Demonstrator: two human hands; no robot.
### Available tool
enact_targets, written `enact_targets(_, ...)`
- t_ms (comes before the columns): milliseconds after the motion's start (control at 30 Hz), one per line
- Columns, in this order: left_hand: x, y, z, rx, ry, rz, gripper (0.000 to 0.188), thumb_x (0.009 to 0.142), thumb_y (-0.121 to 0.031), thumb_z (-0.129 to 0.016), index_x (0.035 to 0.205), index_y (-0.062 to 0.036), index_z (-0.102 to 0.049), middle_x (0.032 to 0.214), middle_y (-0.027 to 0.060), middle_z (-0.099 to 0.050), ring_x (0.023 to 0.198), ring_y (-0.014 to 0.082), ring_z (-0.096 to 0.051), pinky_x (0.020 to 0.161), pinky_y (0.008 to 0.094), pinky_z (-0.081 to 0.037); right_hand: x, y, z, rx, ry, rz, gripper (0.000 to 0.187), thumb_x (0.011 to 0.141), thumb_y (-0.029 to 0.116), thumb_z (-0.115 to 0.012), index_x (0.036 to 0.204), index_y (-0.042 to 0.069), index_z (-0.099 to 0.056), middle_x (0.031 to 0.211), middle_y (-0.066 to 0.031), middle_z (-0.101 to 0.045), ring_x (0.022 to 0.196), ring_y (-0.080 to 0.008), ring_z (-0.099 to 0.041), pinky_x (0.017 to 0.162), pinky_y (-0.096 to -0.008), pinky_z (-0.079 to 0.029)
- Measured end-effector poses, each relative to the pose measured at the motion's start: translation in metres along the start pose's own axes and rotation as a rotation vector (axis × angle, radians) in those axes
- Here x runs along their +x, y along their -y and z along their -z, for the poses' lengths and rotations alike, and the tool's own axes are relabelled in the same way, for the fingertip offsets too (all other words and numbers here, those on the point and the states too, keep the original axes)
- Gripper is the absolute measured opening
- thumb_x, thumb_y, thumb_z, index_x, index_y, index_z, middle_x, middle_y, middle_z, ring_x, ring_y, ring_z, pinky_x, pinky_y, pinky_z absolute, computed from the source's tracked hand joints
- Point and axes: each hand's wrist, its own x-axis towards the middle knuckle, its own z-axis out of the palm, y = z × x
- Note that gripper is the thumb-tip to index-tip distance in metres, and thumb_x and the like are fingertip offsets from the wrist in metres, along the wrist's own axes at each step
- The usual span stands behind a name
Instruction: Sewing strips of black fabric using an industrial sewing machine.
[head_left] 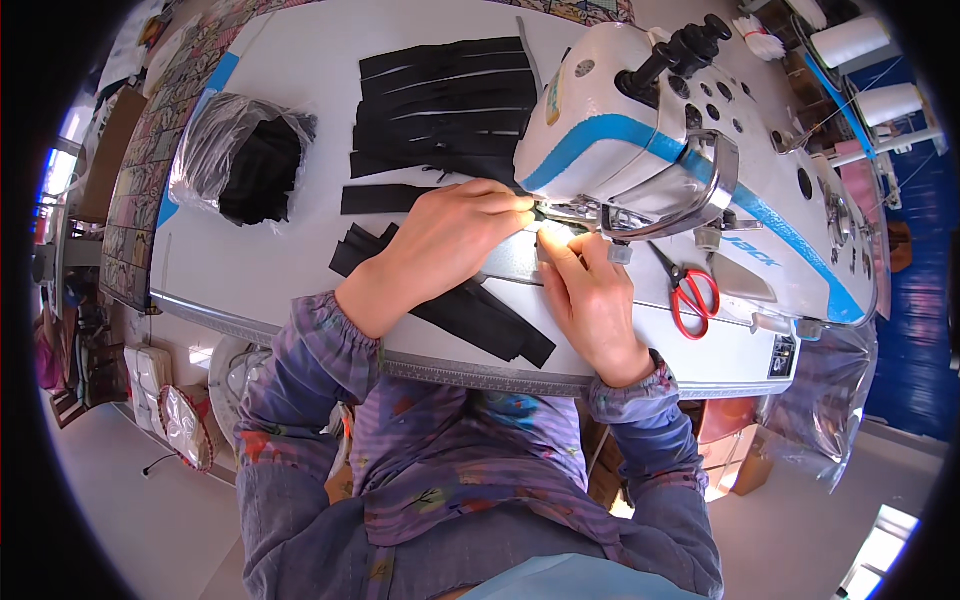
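Two-handed, works close to the needle area of a white-and-blue sewing machine point(610, 110). Holds left hand point(450, 230) with fingertips drawn together just beside the presser foot, wrist over loose black strips point(490, 320). Has right hand point(595, 305) near it, thumb and forefinger brought close above a metal plate point(512, 262). Cannot tell whether gripping fabric with either: too small and partly covered to make out. Has a single black strip point(385, 199) lying flat beside left hand and, beyond it, a row of black strips point(445, 105) spread on the white table point(325, 90). Has a clear plastic bag point(205, 150) of black material farther left, red-handled scissors point(697, 302) just right of right hand.
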Motion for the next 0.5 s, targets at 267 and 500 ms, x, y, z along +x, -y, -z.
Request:
enact_targets(267,0.004,0.002,-0.002,-0.036,0.0,0.062,0.026,0.091,-0.004,-0.068,0.114,-0.0081,-0.079,0.121,0.0031,-0.08,0.112,0.0261,-0.074,0.091,0.0372,-0.062,0.0,-0.001,0.0,0.001,-0.001,-0.004,0.039,0.093,0.006,-0.079,0.132,0.008,-0.076,0.101,-0.011,-0.062,0.079,-0.0332,-0.067,0.07,-0.0452,-0.055)
enact_targets(500,-0.005,0.011,0.008,-0.264,-0.092,0.192,0.011,0.095,-0.01,-0.073,0.104,-0.0094,-0.079,0.11,0.0048,-0.077,0.102,0.0293,-0.073,0.085,0.0414,-0.06,0.007,-0.014,0.026,0.247,0.19,0.062,0.056,0.081,0.015,-0.092,0.134,0.009,-0.075,0.104,-0.0102,-0.064,0.089,-0.0291,-0.066,0.079,-0.039,-0.054)
